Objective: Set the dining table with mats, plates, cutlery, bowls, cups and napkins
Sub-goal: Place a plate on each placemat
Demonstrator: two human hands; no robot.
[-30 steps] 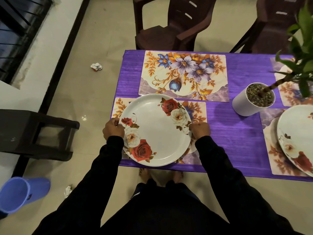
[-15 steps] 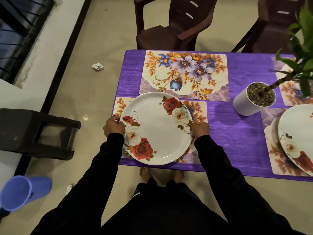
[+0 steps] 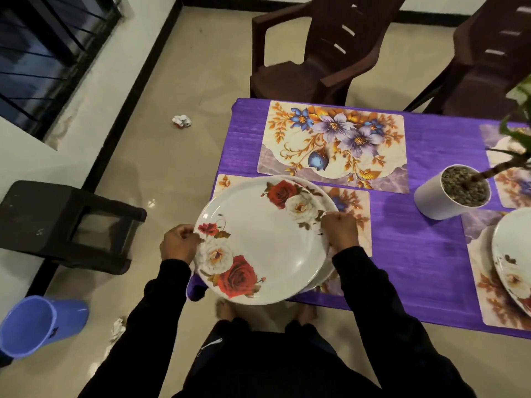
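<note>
— While both hands are on it, where does the rose plate point(image 3: 267, 242) sit?
— Low centre, over the near mat point(image 3: 355, 222) at the table's corner. Its rim at 7 o'clock juts out past the edge of the purple tablecloth point(image 3: 416, 248). A second rim point(image 3: 323, 278) peeks out beneath it at 4 o'clock, so there seem to be two plates there; whether the upper one is lifted clear of the lower I cannot tell.
— And the grip?
— The left hand point(image 3: 179, 245) pinches the rim at 9 o'clock, fingers curled round the edge beside the small red rose. The right hand point(image 3: 340, 231) clasps the rim at 3 o'clock, thumb on top. Both sleeves are black.
— What else is laid?
— Another floral mat point(image 3: 333, 145) lies bare at 12 o'clock from the plate, just in front of a dark brown chair point(image 3: 316, 53). Towards 3 o'clock stands a white pot point(image 3: 448, 196) of pebbles with a green plant point(image 3: 517, 130) leaning out. Beyond it, at the right border, another rose plate point(image 3: 514, 254) rests on its own mat point(image 3: 482, 282).
— Off the table?
— A dark stool point(image 3: 66, 222) at 9 o'clock, a blue bucket point(image 3: 37, 323) at 8 o'clock, and crumpled paper point(image 3: 181, 121) on the floor at 11 o'clock.
</note>
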